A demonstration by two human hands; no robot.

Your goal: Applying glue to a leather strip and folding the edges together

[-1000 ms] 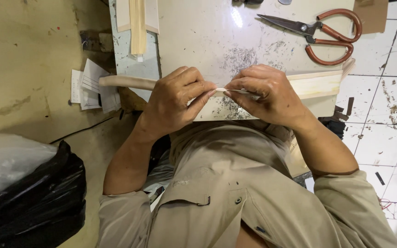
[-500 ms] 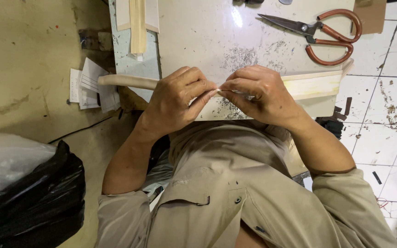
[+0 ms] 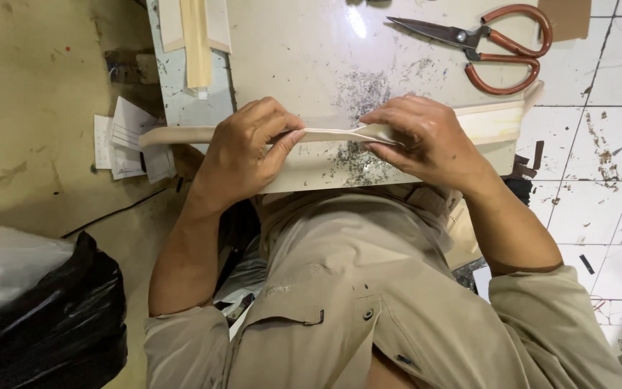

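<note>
Two bare hands hold one long, thin, cream strip over the near edge of a white worktable. The left hand is curled shut around the strip, with the thumb pressing it against the fingers. The right hand pinches the strip between its thumb and fingertips, where the strip folds to a narrow point. The two hands sit a little apart, and a bare bit of strip shows between them.

The strip runs from left to right. Its left end sticks out past the left hand and hangs over the table edge. Its right end is wider and a bit yellow, and it lies on the table to the right of the right hand.

Big scissors with reddish-brown handles lie on the far right part of the table, well apart from the hands. Their blades are shut and point left. Gray specks and scratches cover the table between the scissors and the hands. More pale strips lie at the far left corner of the table.

Some folded papers lie on the floor to the left, just under the strip's left end. A shiny black bag sits near, at the bottom left. The person wears a tan shirt.
</note>
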